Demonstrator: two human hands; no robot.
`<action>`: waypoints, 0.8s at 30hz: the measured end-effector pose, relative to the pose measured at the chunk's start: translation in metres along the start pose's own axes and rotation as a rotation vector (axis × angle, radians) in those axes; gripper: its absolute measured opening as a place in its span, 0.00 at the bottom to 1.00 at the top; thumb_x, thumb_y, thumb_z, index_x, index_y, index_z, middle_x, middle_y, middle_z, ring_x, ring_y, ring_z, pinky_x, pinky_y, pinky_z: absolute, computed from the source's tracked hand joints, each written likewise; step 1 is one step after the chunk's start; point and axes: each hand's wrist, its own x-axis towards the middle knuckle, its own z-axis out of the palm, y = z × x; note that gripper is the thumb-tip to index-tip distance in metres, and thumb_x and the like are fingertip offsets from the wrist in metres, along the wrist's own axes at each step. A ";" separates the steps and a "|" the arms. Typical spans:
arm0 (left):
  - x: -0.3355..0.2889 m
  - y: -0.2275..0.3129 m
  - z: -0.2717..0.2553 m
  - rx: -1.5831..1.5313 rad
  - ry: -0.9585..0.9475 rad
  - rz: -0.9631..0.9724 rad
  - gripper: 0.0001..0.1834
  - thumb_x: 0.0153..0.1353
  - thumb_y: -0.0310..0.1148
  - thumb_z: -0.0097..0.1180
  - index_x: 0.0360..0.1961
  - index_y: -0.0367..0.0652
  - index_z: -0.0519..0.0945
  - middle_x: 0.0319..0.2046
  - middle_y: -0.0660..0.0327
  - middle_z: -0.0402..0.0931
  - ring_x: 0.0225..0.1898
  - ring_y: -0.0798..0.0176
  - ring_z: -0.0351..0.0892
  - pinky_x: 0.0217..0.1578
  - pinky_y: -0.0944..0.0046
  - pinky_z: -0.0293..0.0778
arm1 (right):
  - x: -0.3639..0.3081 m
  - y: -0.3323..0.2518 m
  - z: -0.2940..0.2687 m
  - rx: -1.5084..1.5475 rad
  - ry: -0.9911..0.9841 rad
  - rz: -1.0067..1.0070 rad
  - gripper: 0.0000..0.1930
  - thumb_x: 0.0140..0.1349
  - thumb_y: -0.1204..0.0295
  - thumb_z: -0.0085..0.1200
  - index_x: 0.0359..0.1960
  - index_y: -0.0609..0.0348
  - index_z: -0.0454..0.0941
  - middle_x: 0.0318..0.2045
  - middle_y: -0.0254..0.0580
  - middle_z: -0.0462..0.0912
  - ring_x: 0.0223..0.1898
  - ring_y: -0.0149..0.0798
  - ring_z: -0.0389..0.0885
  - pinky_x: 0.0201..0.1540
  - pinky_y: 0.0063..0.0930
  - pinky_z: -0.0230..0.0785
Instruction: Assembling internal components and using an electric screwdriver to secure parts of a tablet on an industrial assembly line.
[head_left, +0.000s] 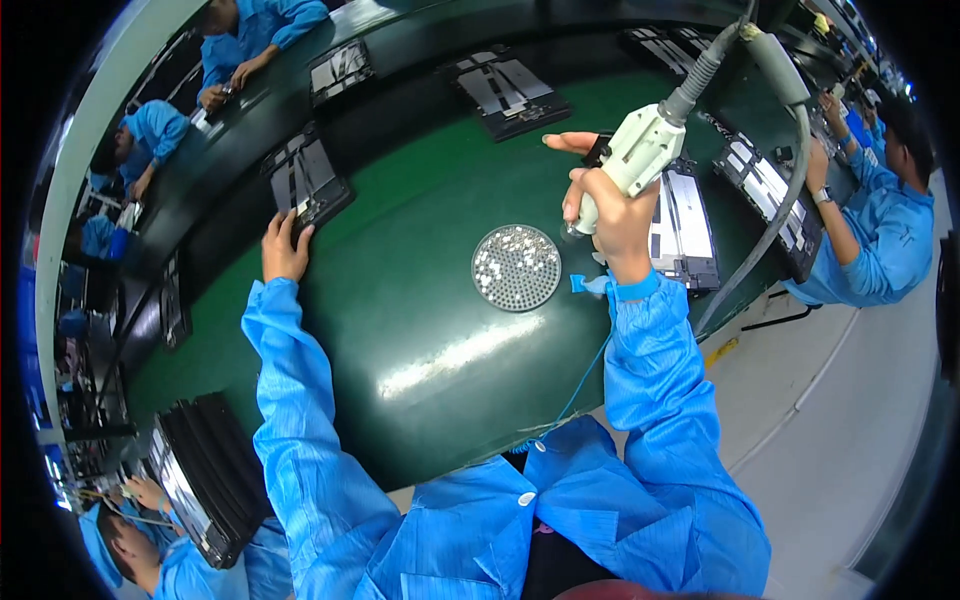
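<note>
My right hand [622, 215] is wrapped round a pale electric screwdriver [640, 150], its tip pointing down and to the left, with one finger stretched out past the body. Under and beside that hand lies an opened tablet [685, 230] with silver panels, partly hidden by hand and tool. My left hand [285, 250] reaches out to the left, fingers and thumb at the near edge of another opened tablet [312, 180], gripping its corner. Between my hands sits a round perforated tray [516, 290] with many small shiny screws. Round my right wrist is a blue strap [638, 288] with a cord.
More opened tablets [508, 92] lie across the back of the green mat [420, 270]. A stack of dark trays [215, 470] stands at the lower left. The screwdriver's cable [790, 190] hangs along the right. Co-workers in blue [890, 250] sit at the right, left and back.
</note>
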 end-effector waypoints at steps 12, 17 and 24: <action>0.193 0.310 0.111 -0.521 -0.529 -0.395 0.77 0.41 0.79 0.59 0.65 0.11 0.50 0.62 0.29 0.65 0.65 0.38 0.67 0.65 0.56 0.64 | 0.000 0.027 0.008 -0.043 -0.068 0.079 0.13 0.53 0.83 0.53 0.41 0.64 0.82 0.31 0.39 0.85 0.19 0.26 0.78 0.22 0.24 0.73; 0.230 0.292 0.180 -0.898 -0.723 -0.331 0.71 0.33 0.61 0.79 0.66 0.17 0.57 0.69 0.40 0.59 0.69 0.48 0.63 0.68 0.60 0.59 | -0.012 0.030 0.021 -0.024 -0.113 0.122 0.11 0.52 0.82 0.55 0.39 0.62 0.82 0.23 0.37 0.82 0.19 0.26 0.78 0.22 0.24 0.71; 0.181 0.339 0.113 -1.084 0.026 -0.501 0.51 0.54 0.34 0.65 0.71 0.25 0.48 0.61 0.40 0.70 0.63 0.47 0.70 0.65 0.60 0.62 | -0.011 0.041 0.006 -0.049 -0.013 0.087 0.13 0.52 0.84 0.52 0.40 0.65 0.81 0.33 0.37 0.85 0.20 0.26 0.79 0.23 0.23 0.73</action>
